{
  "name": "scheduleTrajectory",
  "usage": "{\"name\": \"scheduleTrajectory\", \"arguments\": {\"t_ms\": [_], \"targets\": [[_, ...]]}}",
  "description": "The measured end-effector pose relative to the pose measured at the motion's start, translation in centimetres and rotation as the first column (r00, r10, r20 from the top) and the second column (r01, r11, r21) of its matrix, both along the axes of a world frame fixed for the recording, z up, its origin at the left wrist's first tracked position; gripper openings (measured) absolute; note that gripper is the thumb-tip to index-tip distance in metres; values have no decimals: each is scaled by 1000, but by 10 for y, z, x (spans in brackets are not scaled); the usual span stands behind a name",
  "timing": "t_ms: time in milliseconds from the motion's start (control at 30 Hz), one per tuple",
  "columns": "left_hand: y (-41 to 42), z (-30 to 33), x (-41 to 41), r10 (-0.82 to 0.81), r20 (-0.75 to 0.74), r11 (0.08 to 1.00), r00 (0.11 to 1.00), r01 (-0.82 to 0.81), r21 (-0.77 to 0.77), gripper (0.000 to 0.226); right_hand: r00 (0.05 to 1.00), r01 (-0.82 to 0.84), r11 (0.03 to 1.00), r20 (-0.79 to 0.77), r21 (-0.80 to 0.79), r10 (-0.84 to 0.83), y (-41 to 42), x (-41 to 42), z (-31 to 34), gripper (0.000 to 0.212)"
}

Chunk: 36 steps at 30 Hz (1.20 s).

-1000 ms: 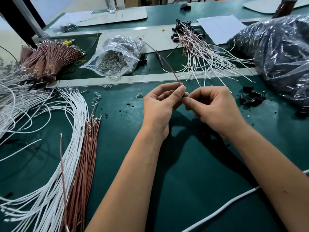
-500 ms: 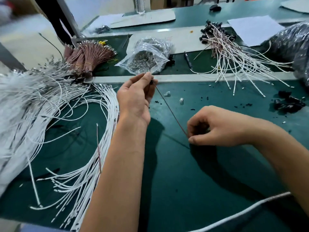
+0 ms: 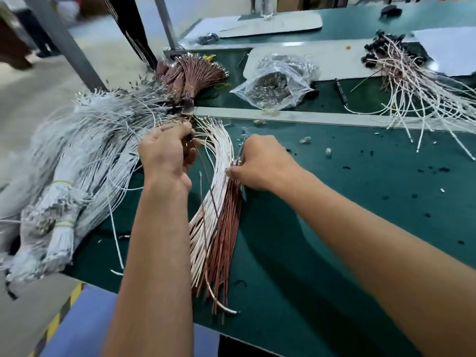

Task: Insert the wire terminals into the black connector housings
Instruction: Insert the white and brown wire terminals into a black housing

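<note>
Two hands work at the green worktop's (image 3: 334,228) left edge. The left hand (image 3: 164,155) pinches one brown wire (image 3: 206,181), seemingly with a black housing at its tip. The right hand (image 3: 260,163) pinches into one loose fan of white and brown wires (image 3: 219,228). One bag of terminals (image 3: 275,86) lies behind.

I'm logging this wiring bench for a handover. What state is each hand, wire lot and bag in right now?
Left hand: fingers curled, holding a brown wire with a black housing on its end.
Right hand: fingers pinching into the loose fan.
Loose fan of white and brown wires: unbundled, flat on the mat.
White wire bundles: banded.
Brown wire bundle: tied.
Plastic bag: open, lying down.
Finished wires: heaped.
</note>
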<state>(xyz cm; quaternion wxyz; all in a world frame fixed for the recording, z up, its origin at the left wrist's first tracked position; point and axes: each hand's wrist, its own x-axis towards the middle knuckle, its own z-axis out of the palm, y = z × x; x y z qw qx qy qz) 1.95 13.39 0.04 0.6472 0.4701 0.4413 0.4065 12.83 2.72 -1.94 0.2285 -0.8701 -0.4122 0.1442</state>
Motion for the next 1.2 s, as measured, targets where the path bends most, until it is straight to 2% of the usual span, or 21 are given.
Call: {"name": "scheduleTrajectory", "arguments": {"t_ms": [67,133,233,300,400,500,567,633,700,800,867,1000,1100,1200], "targets": [[-1,-2,-2,24,-16,1000,1000,-24,-2,16,991,43,995,125,84,-54,11,-2,0,49],[-3,-4,0,49,-19,999,999,-49,-9,17,982,40,992,177,122,-61,23,-5,1,40],[-8,-4,4,49,-15,998,999,-50,-31,15,973,26,999,230,46,-36,44,-9,0,27],[-9,-4,5,52,-9,998,999,-53,-36,14,977,34,999,209,-3,-33,53,-12,0,19],[-9,-3,5,64,-15,997,998,-64,-34,13,994,69,998,84,6,-70,60,-8,4,12],[-11,-2,5,71,-14,997,997,-71,-36,13,992,98,995,-86,10,-97,62,4,4,24],[-13,-1,5,73,-10,997,997,-73,-39,12,957,153,985,-260,81,-128,60,10,4,30],[-16,0,6,67,-1,997,998,-67,-43,10,866,229,956,-487,184,-114,55,14,7,31],[-19,3,7,33,9,999,999,-32,-40,14,735,297,916,-677,270,-39,43,18,14,21],[-27,10,13,-145,30,989,989,146,-17,11,583,366,847,-805,385,114,14,29,30,18],[-35,15,19,-362,79,931,929,365,-18,10,547,434,765,-814,476,197,-8,42,42,18],[-63,18,46,-730,133,676,671,737,-4,10,587,526,614,-774,588,239,-59,78,57,19],[-96,13,74,-862,101,500,497,866,7,9,617,585,520,-758,622,213,-104,107,58,20],[-127,6,103,-874,99,476,475,879,-15,12,647,643,455,-755,616,107,-146,126,50,16]]}}
